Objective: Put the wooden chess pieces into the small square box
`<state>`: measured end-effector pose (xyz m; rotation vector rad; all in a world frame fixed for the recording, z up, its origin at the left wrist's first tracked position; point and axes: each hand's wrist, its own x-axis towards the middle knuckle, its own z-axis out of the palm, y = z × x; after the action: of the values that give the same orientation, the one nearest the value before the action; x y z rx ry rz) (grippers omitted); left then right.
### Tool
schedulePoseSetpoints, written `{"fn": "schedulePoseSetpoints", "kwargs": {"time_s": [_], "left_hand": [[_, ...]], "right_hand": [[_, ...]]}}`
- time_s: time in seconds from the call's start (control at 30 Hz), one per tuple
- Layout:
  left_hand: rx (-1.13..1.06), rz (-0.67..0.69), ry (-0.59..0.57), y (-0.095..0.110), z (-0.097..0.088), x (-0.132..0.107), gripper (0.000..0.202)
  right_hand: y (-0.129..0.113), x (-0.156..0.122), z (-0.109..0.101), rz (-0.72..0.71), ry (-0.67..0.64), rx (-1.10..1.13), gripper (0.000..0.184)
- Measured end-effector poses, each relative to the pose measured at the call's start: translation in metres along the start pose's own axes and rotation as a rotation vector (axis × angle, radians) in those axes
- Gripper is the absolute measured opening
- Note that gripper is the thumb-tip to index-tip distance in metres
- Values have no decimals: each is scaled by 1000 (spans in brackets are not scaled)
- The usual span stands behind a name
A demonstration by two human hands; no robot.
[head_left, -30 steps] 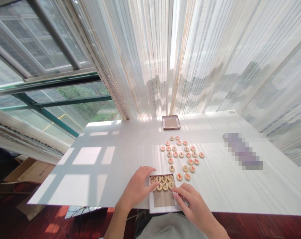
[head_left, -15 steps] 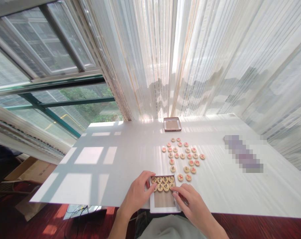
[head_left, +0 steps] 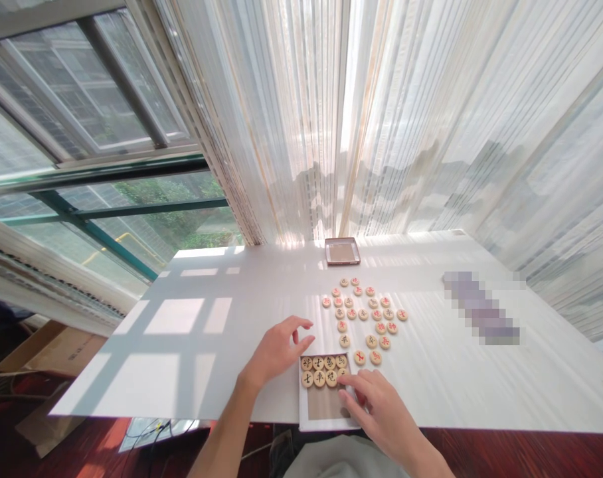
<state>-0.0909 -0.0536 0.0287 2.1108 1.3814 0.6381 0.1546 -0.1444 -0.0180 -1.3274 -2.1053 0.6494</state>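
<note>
A shallow box (head_left: 304, 405) lies at the table's near edge. Two rows of round xiangqi pieces with black characters fill its far half, among them the cannon piece (head_left: 331, 378). My right hand (head_left: 378, 398) reaches in from the right. Its index fingertip touches the piece at the right end of the second row and partly covers it; the thumb is apart below. Raised beyond the box's far left corner, my left hand (head_left: 279, 345) is open, thumb and fingers apart, with nothing between them. Loose pieces in red and black lie beyond the box, the nearest being a red piece (head_left: 360, 357).
Toward the back of the white table (head_left: 261, 292) stands a second shallow tray or lid (head_left: 342, 252). A blurred-out long object (head_left: 481, 309) lies at the right. Striped curtains (head_left: 301, 133) hang behind, and a cardboard box (head_left: 57, 352) is on the left below table height.
My left hand has lifted off the box's left side and moved up and left, uncovering the left piece of the second row. My right hand stays at the row's right end.
</note>
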Motion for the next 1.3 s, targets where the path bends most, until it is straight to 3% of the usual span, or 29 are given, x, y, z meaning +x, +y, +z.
{"fn": "schedulePoseSetpoints", "kwargs": {"time_s": [0.2, 0.33, 0.47, 0.6, 0.67, 0.77, 0.83, 1.3], "left_hand": [[-117, 85, 22, -7, -10, 85, 28], [-131, 64, 50, -21, 4, 109, 34], [-131, 42, 58, -33, 20, 106, 36], [-129, 77, 54, -28, 30, 93, 28], [-110, 166, 40, -22, 35, 87, 21], [1, 382, 11, -16, 40, 82, 29], [97, 456, -1, -17, 41, 80, 32], [346, 525, -13, -23, 45, 81, 30]], "right_hand": [[17, 1, -21, 41, 243, 173, 25], [44, 1, -45, 129, 370, 132, 20], [70, 3, -58, 232, 460, 71, 20], [81, 7, -59, 316, 511, 58, 24], [83, 8, -58, 349, 519, 70, 25], [82, 9, -57, 379, 526, 81, 27], [82, 9, -57, 393, 538, 75, 28], [87, 9, -56, 507, 636, 44, 29]]}}
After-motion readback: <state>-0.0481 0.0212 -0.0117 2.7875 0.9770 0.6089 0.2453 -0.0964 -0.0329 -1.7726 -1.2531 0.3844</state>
